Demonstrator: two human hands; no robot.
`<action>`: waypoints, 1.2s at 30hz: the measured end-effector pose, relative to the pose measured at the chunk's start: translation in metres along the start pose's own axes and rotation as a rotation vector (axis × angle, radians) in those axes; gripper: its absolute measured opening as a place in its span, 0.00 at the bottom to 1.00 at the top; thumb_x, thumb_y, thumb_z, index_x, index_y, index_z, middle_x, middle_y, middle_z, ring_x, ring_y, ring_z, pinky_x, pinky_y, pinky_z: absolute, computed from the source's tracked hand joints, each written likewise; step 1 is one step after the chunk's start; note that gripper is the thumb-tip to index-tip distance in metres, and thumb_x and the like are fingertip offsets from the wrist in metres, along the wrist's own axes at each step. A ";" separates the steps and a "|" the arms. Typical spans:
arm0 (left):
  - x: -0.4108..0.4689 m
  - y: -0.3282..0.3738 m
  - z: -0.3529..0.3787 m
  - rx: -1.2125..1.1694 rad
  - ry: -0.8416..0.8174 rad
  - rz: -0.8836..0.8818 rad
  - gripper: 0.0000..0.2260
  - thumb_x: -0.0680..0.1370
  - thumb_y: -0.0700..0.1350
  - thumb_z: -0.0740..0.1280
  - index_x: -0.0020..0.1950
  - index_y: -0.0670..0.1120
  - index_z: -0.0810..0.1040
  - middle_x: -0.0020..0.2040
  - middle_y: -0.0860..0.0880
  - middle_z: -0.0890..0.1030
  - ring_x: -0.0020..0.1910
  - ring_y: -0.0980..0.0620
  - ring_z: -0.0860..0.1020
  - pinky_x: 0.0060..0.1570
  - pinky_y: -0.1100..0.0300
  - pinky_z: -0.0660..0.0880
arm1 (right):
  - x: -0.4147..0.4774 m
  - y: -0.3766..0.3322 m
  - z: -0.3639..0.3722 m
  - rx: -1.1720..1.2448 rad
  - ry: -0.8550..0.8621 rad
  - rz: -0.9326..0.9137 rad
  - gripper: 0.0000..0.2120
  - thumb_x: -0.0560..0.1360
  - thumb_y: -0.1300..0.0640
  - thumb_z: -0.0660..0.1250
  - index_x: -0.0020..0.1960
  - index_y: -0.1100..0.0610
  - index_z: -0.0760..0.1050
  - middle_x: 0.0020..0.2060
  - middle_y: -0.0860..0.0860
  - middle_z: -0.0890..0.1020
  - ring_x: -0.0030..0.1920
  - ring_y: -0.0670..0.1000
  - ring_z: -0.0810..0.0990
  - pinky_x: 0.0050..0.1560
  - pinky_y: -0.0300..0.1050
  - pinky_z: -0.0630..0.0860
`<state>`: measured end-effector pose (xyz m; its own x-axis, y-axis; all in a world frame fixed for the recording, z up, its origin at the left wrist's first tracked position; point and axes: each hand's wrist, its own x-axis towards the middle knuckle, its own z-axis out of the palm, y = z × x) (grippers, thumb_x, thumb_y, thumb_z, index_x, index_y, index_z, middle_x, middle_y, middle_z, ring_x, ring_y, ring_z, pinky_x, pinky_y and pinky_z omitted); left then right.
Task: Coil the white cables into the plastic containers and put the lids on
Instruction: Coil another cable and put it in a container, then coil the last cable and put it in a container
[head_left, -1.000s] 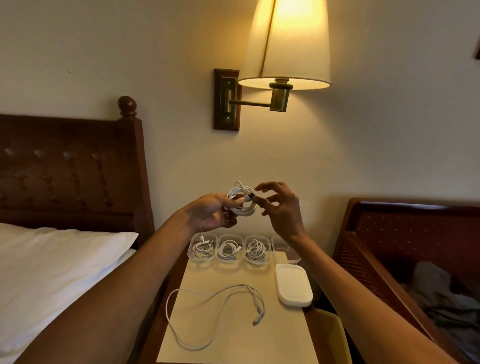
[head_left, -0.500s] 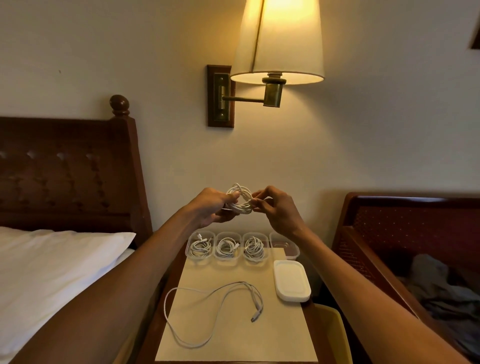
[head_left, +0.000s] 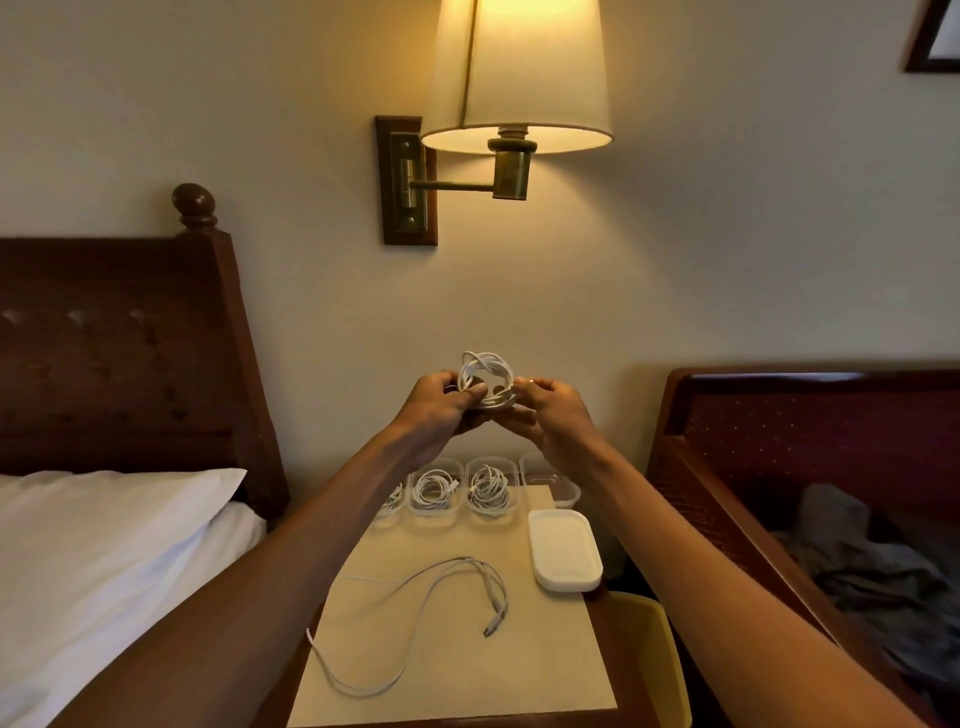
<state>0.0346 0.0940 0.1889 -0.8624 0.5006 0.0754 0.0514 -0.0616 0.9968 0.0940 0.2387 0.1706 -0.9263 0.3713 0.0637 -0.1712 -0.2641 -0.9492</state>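
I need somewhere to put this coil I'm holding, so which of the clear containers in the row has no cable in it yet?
The rightmost container; the three to its left each hold a coiled cable.

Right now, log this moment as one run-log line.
left hand: grips coiled cable | right hand: pinches same coil | three containers: hold coils | fourth container: looks empty | loose cable: on table | lids: off containers

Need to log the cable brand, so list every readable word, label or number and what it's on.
None: no text can be read on the coiled cable, loose cable, lids, plastic containers or lamp bracket.
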 end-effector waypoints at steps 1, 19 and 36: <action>0.000 -0.003 0.005 0.001 0.001 -0.011 0.04 0.81 0.37 0.64 0.54 0.40 0.78 0.47 0.42 0.81 0.45 0.48 0.81 0.43 0.60 0.81 | 0.001 0.002 -0.002 0.012 0.048 -0.016 0.13 0.81 0.60 0.61 0.62 0.68 0.69 0.54 0.65 0.80 0.50 0.59 0.83 0.47 0.49 0.83; 0.076 -0.162 -0.002 0.883 -0.029 0.047 0.07 0.76 0.42 0.70 0.53 0.49 0.82 0.48 0.51 0.82 0.49 0.50 0.81 0.49 0.56 0.77 | 0.087 0.142 -0.145 -0.612 0.536 0.121 0.15 0.83 0.54 0.59 0.64 0.61 0.73 0.56 0.55 0.80 0.47 0.48 0.76 0.37 0.36 0.69; 0.137 -0.270 -0.009 0.916 -0.056 0.182 0.10 0.78 0.41 0.68 0.58 0.51 0.80 0.63 0.50 0.75 0.59 0.49 0.74 0.60 0.51 0.73 | 0.212 0.220 -0.177 -1.254 0.207 0.103 0.13 0.80 0.56 0.63 0.57 0.63 0.79 0.54 0.60 0.81 0.55 0.61 0.78 0.56 0.56 0.76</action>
<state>-0.1026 0.1713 -0.0705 -0.7778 0.5926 0.2093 0.5805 0.5498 0.6006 -0.0805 0.4171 -0.0798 -0.8278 0.5602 0.0309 0.4357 0.6767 -0.5935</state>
